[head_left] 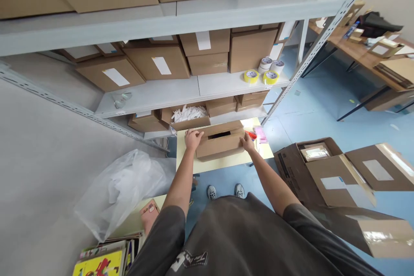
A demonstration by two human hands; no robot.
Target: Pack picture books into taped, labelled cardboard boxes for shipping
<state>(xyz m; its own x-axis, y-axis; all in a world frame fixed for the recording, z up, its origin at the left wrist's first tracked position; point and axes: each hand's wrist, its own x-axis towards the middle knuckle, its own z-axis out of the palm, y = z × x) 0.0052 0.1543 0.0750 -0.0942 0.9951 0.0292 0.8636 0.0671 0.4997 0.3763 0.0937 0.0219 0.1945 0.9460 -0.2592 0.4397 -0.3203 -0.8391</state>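
Cardboard box point(220, 144) lies crosswise between the hands: left hand point(193, 139) clasps its left end, right hand point(247, 142) its right, fingers curled over the edges.

You held both bare arms stretched forward toward mid-frame, left hand point(193, 139) and right hand point(247, 142) level, apart, palms turned inward.

The gap between the flaps of the cardboard box point(220, 143) shows only darkness. Just right of this box, an orange object point(252, 135) is partly hidden behind the right hand point(247, 142), and a pink thing point(261, 134) further right is too blurred to name.
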